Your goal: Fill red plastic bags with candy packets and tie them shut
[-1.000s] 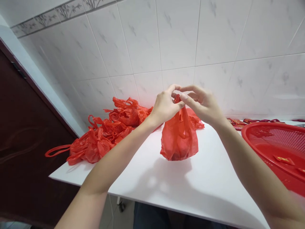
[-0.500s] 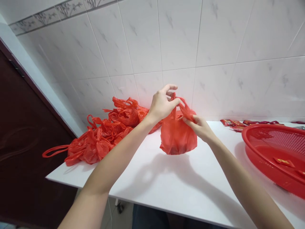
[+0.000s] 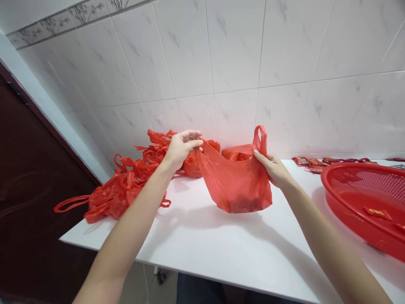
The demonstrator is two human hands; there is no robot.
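A thin red plastic bag (image 3: 237,181) hangs stretched between my two hands, just above the white table. My left hand (image 3: 185,145) pinches its left handle and upper corner. With thumb and fingers closed, my right hand (image 3: 272,168) grips the bag below its right handle loop, which stands up above the thumb. Something dark lies in the bottom of the bag; its kind cannot be made out through the plastic. Behind the held bag, another red bag (image 3: 237,152) rests near the wall, partly hidden.
A heap of red plastic bags (image 3: 118,192) covers the left of the white table (image 3: 190,240). On the right stands a red perforated basket (image 3: 348,211) holding a few small red packets (image 3: 377,213). More red packets (image 3: 308,162) lie along the tiled wall.
My left hand has moved left and a little down, pulling the left handle away from the right one. The bag is now spread wide, with its right loop upright.
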